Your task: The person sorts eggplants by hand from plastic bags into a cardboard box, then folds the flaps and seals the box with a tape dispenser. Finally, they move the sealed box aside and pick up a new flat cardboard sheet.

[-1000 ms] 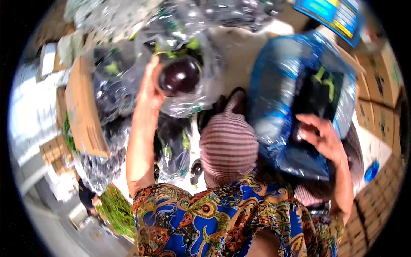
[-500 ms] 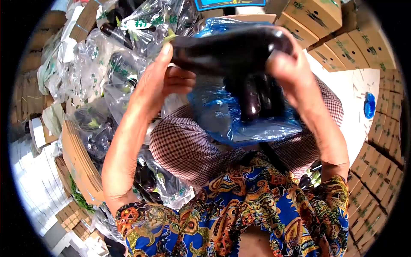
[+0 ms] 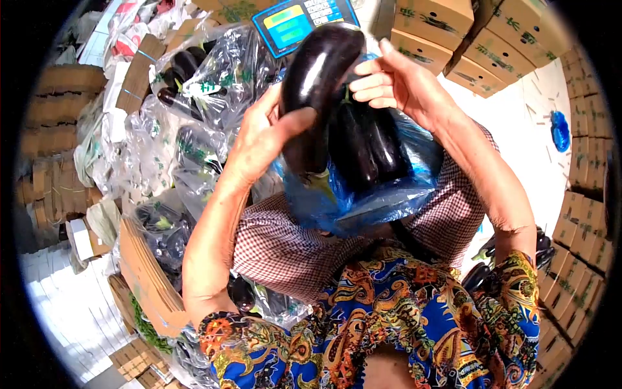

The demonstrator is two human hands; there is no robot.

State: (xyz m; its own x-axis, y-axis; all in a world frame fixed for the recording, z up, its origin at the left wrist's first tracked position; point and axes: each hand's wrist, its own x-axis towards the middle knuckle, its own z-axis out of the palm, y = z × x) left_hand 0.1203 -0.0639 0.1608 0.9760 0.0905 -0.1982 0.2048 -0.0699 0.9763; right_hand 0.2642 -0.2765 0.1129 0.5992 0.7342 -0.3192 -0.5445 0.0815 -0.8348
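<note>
My left hand (image 3: 264,137) is wrapped around the side of a large, glossy dark eggplant (image 3: 319,72), its thumb lying across the front. That eggplant stands nearly upright, stem end down over the left side of a blue plastic bag (image 3: 395,206). Several other eggplants (image 3: 370,146) lie side by side within the bag, in front of my lap. My right hand (image 3: 403,85) is open, fingers stretched toward the upper part of the held eggplant and apparently just off it. The bag's far side is partly hidden behind the eggplants and my right hand.
A scale with a lit display (image 3: 304,24) stands beyond the bag. To the left are clear printed bags of eggplants (image 3: 207,84) and flattened cardboard (image 3: 146,275). Stacked cartons (image 3: 431,26) rise at the back right. A blue bundle (image 3: 560,131) lies on the floor at right.
The held eggplant has turned from level across both hands to nearly upright in my left hand. My right hand has let go and opened. The view has shifted, showing more of the scale.
</note>
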